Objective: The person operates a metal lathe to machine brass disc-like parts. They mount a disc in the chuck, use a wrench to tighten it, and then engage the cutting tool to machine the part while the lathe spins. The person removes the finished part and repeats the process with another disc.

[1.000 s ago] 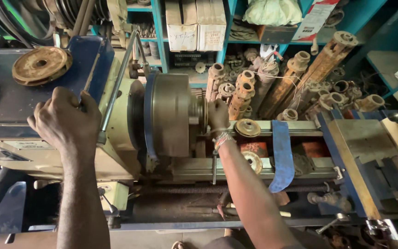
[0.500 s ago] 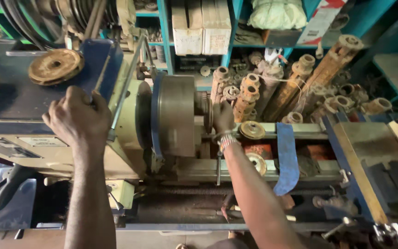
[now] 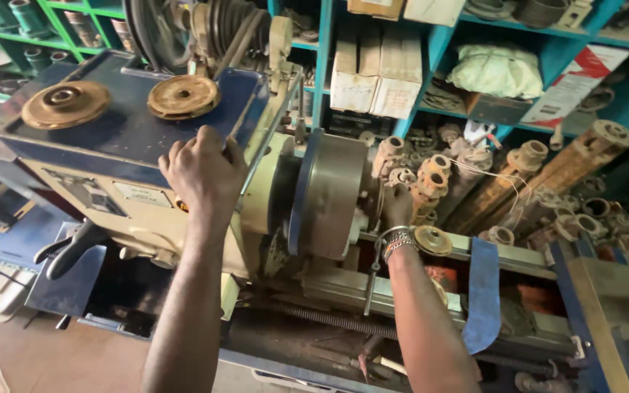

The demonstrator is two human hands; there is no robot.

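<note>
At the centre of the frame a lathe (image 3: pixel 183 218) was seen from above, its blue-topped headstock cover (image 3: pixel 111 131) filling the upper left. The left hand (image 3: pixel 202 171) was laid on the front edge of that cover, fingers curled together over the rim and gripping it. Just above the hand, two rusty brown discs (image 3: pixel 183 96) (image 3: pixel 65 104) were lying flat on the blue top, apart from each other and not touched by the hand. Right of centre, the large grey chuck (image 3: pixel 333 193) was mounted on the spindle, and the right hand (image 3: pixel 398 207) was pressed against its right face; whether the fingers were closed on anything could not be told, since they were hidden behind the chuck's edge. Bangles (image 3: pixel 396 242) were worn on that wrist. A small round brass-coloured part (image 3: pixel 432 240) was resting just beside the wrist on the lathe bed. Worn flanged shafts (image 3: pixel 540 171) were stacked in the upper right of the frame, below blue shelves (image 3: pixel 431 58) holding cardboard boxes (image 3: pixel 376 69).
</note>
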